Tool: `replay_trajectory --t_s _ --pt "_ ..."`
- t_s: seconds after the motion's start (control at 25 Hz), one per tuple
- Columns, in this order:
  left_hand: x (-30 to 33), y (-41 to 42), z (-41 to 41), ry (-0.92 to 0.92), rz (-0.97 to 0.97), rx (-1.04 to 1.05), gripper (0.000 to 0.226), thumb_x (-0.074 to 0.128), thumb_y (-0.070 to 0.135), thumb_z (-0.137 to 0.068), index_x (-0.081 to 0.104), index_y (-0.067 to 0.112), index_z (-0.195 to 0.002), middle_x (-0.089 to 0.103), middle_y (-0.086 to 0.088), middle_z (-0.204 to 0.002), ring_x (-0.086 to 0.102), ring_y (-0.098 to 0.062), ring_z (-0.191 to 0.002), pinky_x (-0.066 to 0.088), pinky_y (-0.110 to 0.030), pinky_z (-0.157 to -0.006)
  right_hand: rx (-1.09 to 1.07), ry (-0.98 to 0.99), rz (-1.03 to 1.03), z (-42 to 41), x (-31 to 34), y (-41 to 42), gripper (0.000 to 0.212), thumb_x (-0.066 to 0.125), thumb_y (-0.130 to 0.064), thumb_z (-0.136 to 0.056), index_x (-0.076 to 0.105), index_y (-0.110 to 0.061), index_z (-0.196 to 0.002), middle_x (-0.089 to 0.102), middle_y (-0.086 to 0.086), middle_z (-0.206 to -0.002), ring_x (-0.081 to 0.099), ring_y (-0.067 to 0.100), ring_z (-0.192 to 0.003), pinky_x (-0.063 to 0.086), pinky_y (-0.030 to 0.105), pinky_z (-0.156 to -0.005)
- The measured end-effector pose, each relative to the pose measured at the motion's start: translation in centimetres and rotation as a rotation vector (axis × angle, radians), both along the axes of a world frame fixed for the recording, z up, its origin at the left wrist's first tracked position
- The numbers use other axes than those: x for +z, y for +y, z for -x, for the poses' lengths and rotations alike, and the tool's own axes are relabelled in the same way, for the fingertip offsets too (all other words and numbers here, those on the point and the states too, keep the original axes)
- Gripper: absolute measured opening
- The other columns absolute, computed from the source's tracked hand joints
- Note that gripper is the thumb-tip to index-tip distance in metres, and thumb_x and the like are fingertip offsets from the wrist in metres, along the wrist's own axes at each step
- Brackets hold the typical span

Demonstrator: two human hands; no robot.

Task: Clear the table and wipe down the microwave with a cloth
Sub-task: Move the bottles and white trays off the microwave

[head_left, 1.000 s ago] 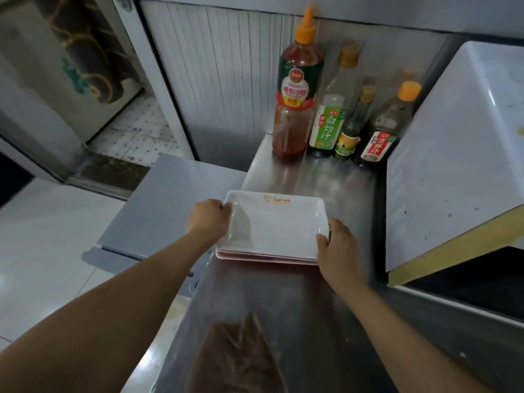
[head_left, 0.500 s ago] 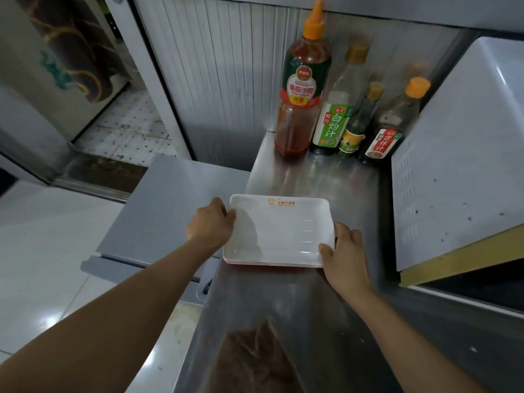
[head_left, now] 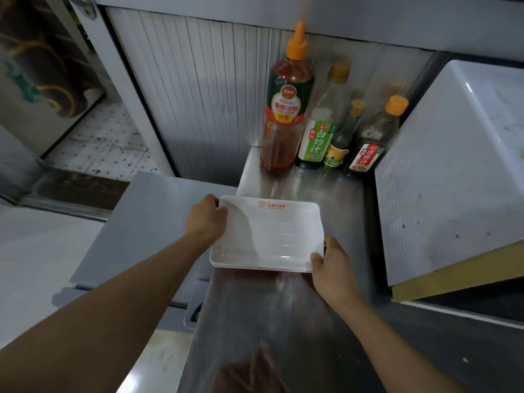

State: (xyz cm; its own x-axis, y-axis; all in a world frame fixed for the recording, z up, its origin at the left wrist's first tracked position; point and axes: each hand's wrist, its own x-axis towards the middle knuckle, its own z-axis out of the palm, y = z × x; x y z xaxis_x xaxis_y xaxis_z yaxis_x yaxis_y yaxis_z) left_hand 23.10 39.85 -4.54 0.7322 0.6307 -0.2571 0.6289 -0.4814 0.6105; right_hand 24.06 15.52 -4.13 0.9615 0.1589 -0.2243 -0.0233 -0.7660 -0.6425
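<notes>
A small stack of white rectangular plates (head_left: 269, 236) with an orange logo lies on the steel counter (head_left: 283, 307). My left hand (head_left: 205, 219) grips the stack's far left corner. My right hand (head_left: 330, 265) grips its near right corner, thumb on the rim. A brownish cloth (head_left: 249, 373) lies crumpled on the counter at the bottom edge of the view. The white microwave (head_left: 453, 180) stands to the right, its perforated side facing the plates.
Four sauce bottles stand at the back of the counter: a tall ketchup bottle (head_left: 286, 114), a green-labelled one (head_left: 319, 137), a small dark one (head_left: 341, 143) and a red-labelled one (head_left: 371, 146). A grey lid-like surface (head_left: 136, 228) sits lower on the left, beyond the counter edge.
The plate stack has come down onto the counter and now sits a little farther forward. Both hands kept their hold on it.
</notes>
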Motion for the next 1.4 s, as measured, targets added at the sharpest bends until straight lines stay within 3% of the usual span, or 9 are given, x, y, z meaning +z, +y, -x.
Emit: replay_trajectory --t_s 0.28,0.56,0.68,1.08,1.28,1.4 --pt "0.5 2.6 -6.8 0.002 -0.071 -0.042 0.021 0.039 0.028 -0.095 0.049 0.01 -0.09 0.061 -0.017 -0.104 0.048 -0.027 -0.082 0.038 -0.034 -0.071 -0.082 -0.067 -0.017 -5.1 0.3 2.7 0.026 0.047 -0.008 -0.093 0.05 -0.008 -0.119 0.057 0.008 -0.115 0.056 0.021 -0.099 0.049 0.03 -0.081" --pt "-1.5 3.1 -10.0 0.038 -0.078 -0.058 0.03 0.04 0.03 -0.094 0.056 0.007 -0.102 0.061 -0.017 -0.11 0.056 -0.036 -0.102 0.043 -0.037 -0.079 -0.138 -0.063 0.001 -7.0 -1.4 3.5 0.024 0.047 -0.007 -0.093 0.051 -0.006 -0.117 0.059 0.01 -0.116 0.058 0.024 -0.103 0.049 0.03 -0.082" --pt "-1.9 3.4 -10.7 0.02 -0.076 -0.071 0.03 0.039 0.03 -0.093 0.057 0.008 -0.1 0.062 -0.017 -0.109 0.056 -0.035 -0.099 0.042 -0.035 -0.076 -0.147 -0.072 -0.014 -7.4 -1.4 3.6 0.024 0.046 -0.007 -0.093 0.052 -0.007 -0.116 0.059 0.009 -0.115 0.058 0.022 -0.102 0.048 0.025 -0.078" --pt "-1.4 3.4 -11.3 0.056 -0.085 -0.087 0.025 0.04 0.027 -0.093 0.056 0.009 -0.098 0.059 -0.013 -0.103 0.048 -0.026 -0.084 0.039 -0.034 -0.072 -0.117 -0.094 0.016 -7.7 -1.5 3.7 0.028 0.048 -0.012 -0.093 0.051 -0.006 -0.12 0.057 0.012 -0.116 0.058 0.025 -0.102 0.051 0.034 -0.085" --pt "-0.4 3.9 -9.7 0.113 -0.077 -0.179 0.032 0.048 0.032 -0.092 0.056 0.009 -0.113 0.062 -0.013 -0.109 0.059 -0.031 -0.094 0.047 -0.035 -0.075 -0.061 -0.143 0.219 -6.3 0.4 3.5 0.052 0.056 -0.029 -0.09 0.038 -0.01 -0.135 0.042 0.012 -0.132 0.035 0.028 -0.124 0.035 0.035 -0.1" --pt "1.4 3.4 -7.8 0.144 -0.11 -0.194 0.036 0.053 0.034 -0.09 0.054 0.008 -0.116 0.063 -0.013 -0.113 0.059 -0.032 -0.101 0.045 -0.035 -0.075 0.057 -0.23 0.311 -4.4 2.2 3.2 0.06 0.059 -0.025 -0.086 0.034 -0.012 -0.139 0.038 0.01 -0.138 0.029 0.027 -0.128 0.03 0.032 -0.105"
